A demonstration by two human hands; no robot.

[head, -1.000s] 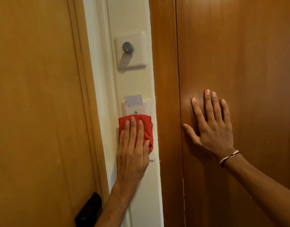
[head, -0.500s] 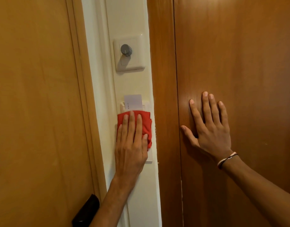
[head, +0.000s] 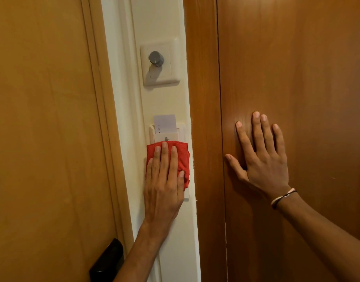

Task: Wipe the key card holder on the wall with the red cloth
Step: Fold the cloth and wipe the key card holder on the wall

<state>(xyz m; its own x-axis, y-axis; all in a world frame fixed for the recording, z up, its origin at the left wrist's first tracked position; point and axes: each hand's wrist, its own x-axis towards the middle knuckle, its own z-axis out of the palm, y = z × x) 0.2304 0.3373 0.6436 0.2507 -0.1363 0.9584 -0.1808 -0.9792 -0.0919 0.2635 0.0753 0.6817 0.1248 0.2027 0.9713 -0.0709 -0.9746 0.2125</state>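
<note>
The white key card holder [head: 171, 136] is fixed to a narrow cream strip of wall, with a white card [head: 165, 124] standing in its top slot. A folded red cloth [head: 181, 157] covers the holder's lower part. My left hand [head: 165, 184] lies flat on the cloth with fingers straight, pressing it against the holder. My right hand [head: 262, 159] rests flat on the dark wooden panel to the right, fingers spread, holding nothing. A cord bracelet circles its wrist.
A dimmer switch with a grey knob [head: 156, 59] sits on the wall above the holder. A light wooden door [head: 44, 139] fills the left, with a black handle [head: 107, 261] at its lower edge. Dark wooden panelling [head: 297, 78] fills the right.
My left hand slid the cloth up the holder and then slightly back down, so the arrow mark under the card shows again. The right hand stays put.
</note>
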